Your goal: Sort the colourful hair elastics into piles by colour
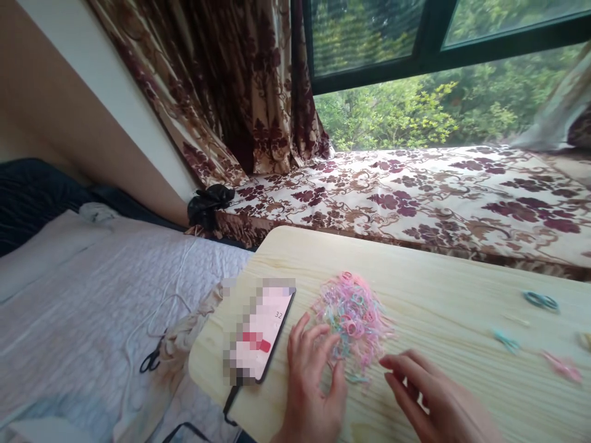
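Note:
A loose pile of small elastic bands (353, 317) in pink, lilac and mint lies on the pale wooden table (443, 307). My left hand (314, 375) is at the pile's near left edge, its fingers curved and spread apart. Some fingertips overlap the bands, but whether they touch them I cannot tell. To the near right of the pile is my right hand (429, 394), thumb and index finger slightly apart, with nothing visible between them. Farther right lie a dark teal band loop (541, 301), a mint bundle (506, 341) and a pink bundle (562, 367).
A phone (265, 332) with a plugged-in black cable (231, 400) lies left of my left hand, its screen partly blurred. Black-handled scissors (150, 362) rest on the bed (115, 277). Behind the table is a window seat with a floral cover (369, 197).

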`<state>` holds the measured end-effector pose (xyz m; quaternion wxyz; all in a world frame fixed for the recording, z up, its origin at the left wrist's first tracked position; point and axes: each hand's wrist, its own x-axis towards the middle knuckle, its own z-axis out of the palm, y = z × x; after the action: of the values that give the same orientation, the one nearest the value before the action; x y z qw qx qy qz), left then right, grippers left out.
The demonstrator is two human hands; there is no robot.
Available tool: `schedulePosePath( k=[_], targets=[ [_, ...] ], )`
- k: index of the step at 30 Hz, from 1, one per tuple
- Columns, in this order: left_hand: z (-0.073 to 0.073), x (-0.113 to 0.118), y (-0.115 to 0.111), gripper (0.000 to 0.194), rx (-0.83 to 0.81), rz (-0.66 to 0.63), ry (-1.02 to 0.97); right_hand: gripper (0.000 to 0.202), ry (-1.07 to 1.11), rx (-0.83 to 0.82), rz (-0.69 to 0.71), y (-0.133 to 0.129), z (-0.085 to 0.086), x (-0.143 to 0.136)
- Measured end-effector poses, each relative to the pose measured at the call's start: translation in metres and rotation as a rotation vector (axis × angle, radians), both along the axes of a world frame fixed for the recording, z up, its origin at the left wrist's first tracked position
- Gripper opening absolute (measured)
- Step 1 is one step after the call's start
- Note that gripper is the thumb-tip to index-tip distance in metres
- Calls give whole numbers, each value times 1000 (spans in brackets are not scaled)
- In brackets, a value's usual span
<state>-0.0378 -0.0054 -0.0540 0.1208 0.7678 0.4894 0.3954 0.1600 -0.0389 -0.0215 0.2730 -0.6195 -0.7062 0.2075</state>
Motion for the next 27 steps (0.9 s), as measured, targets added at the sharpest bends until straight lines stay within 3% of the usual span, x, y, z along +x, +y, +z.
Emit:
schedulePosePath(
  k=[6, 12, 20, 27],
  targets=[
    [-3, 0, 1, 37, 1, -1, -26, 32, -101, 25, 19, 40, 9, -21],
    [-3, 1, 1, 36, -1, 1, -46, 32, -197, 6, 4, 60, 10, -27],
    [-14, -9, 4, 39, 48, -42, 15, 29, -262, -16, -3, 68, 10, -31],
    [-4, -3, 2, 35, 8, -6, -26, 29, -55, -3, 15, 57, 15, -24]
  ],
)
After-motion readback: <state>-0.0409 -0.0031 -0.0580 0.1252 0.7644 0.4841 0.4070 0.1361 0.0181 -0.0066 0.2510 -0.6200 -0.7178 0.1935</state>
